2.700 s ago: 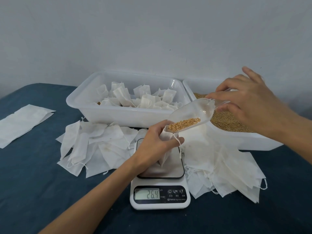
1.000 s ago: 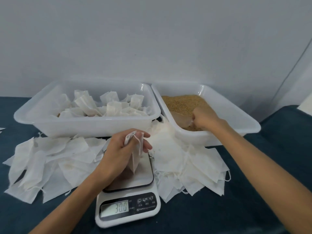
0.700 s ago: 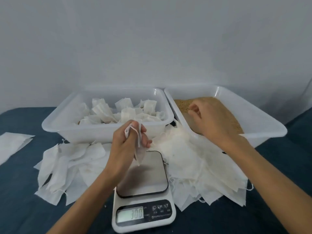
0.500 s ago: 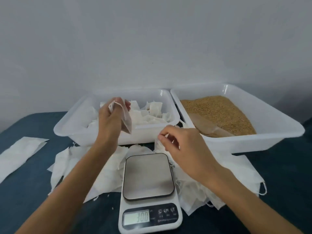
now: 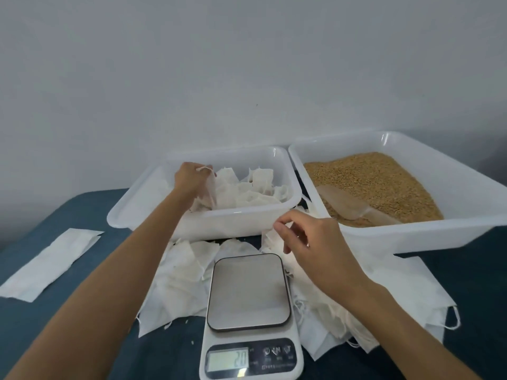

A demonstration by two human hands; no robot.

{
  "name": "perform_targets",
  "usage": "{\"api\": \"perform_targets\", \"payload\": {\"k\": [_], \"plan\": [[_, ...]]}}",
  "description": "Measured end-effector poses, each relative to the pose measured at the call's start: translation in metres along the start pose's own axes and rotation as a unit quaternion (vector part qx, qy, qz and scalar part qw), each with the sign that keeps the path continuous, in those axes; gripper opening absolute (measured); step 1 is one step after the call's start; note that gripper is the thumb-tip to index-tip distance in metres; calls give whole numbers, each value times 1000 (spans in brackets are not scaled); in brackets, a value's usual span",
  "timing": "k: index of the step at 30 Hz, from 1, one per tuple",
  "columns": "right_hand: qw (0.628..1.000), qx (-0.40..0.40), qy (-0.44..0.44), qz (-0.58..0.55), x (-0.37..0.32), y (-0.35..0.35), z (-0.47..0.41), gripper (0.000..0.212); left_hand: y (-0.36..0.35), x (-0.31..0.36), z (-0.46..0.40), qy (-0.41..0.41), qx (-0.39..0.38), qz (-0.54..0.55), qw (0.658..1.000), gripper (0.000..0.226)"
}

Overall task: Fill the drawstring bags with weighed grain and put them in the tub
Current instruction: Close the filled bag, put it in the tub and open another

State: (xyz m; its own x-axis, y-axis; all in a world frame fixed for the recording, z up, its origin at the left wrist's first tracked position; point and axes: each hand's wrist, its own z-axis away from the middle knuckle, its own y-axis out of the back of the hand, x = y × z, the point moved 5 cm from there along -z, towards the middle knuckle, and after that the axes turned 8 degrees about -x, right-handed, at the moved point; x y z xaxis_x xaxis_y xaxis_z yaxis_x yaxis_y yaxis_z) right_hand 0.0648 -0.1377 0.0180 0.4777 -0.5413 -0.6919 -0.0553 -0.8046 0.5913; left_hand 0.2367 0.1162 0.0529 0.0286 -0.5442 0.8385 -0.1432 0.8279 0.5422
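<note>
Two glossy white plastic tubs [image 5: 247, 215] sit on a matt dark-blue cloth worktop [image 5: 41, 311]. The white plastic kitchen scale [image 5: 251, 360] carries a smooth brushed-metal platform [image 5: 248, 292]. Thin white fabric drawstring bags [image 5: 181, 272] look soft and matt; the translucent plastic scoop [image 5: 345, 205] lies in rough golden grain [image 5: 370, 176].

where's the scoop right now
In the head view, the clear scoop lies on the grain in the right-hand tub, near its front wall, with no hand on it.

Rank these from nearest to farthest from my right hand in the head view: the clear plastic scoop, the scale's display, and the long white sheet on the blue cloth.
From the right hand:
1. Clear plastic scoop, just beyond it to the right, lying in the grain tub.
2. Digital scale's display, below it, toward the person.
3. Long white sheet, far left on the blue cloth.
</note>
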Motion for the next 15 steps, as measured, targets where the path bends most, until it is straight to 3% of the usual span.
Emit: {"api": "perform_targets", "payload": {"k": [3, 5, 10, 13, 15], "plan": [[999, 22, -1, -32, 2, 7, -1, 14, 7, 0, -4, -10, 83, 124, 989, 22], [999, 28, -4, -43, 2, 10, -2, 15, 13, -1, -9, -20, 132, 150, 980, 23], [999, 15, -3, -48, 3, 7, -3, 15, 13, 0, -26, -26, 117, -70, 990, 42], [999, 16, 1, -51, 3, 7, -3, 14, 25, 2, -40, -27, 143, -35, 989, 36], [998, 14, 0, -54, 4, 6, -3, 14, 28, 1, -49, -25, 139, -7, 990, 19]]}}
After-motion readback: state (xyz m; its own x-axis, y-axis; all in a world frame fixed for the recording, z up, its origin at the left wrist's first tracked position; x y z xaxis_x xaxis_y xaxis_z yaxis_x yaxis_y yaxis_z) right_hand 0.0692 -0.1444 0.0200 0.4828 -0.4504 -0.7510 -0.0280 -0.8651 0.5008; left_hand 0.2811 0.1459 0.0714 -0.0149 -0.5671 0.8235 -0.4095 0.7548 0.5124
